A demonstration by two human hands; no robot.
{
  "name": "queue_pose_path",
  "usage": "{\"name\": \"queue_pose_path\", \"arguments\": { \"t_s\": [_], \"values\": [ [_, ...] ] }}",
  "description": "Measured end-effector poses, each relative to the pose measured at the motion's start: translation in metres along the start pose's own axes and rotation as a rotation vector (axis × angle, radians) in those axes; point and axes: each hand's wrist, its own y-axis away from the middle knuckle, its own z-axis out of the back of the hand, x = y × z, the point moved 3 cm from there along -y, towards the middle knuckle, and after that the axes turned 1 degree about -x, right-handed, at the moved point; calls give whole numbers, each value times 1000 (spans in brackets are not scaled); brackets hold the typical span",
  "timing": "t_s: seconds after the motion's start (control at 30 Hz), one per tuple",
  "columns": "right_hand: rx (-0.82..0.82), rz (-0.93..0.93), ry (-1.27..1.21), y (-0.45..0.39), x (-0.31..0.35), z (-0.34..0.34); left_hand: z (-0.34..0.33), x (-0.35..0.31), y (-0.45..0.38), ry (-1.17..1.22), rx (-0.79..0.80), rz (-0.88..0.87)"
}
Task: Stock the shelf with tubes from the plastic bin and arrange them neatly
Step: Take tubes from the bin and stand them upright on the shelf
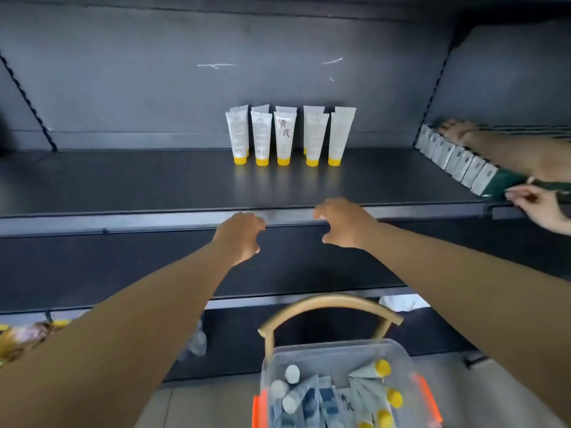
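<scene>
Both hands — left hand, right hand — are hovering released at the shelf front edge; the plastic bin of tubes is sitting below, nearer the right

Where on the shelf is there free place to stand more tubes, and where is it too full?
The shelf is bare left of the standing tubes, in front of them up to the edge, and right of them up to the row of packets. Crowded: the far right, with the packets and another person's hands.
</scene>
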Motion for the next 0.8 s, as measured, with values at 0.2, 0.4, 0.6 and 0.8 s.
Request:
{"name": "queue_pose_path", "arguments": {
  "t_s": [0.2, 0.4, 0.6, 0.8],
  "values": [
    [130, -24, 21, 82, -15, -100, -125, -23, 74, 23, 174, -25],
    [332, -80, 30, 130, -55, -214, -250, -49, 123, 13, 380, -58],
    [441, -146, -28, 151, -91, -299, -342, -76, 143, 42, 529, -57],
    [497, -155, -91, 154, -118, -356, -391, -99, 132, 62, 558, -65]
  ]
}}
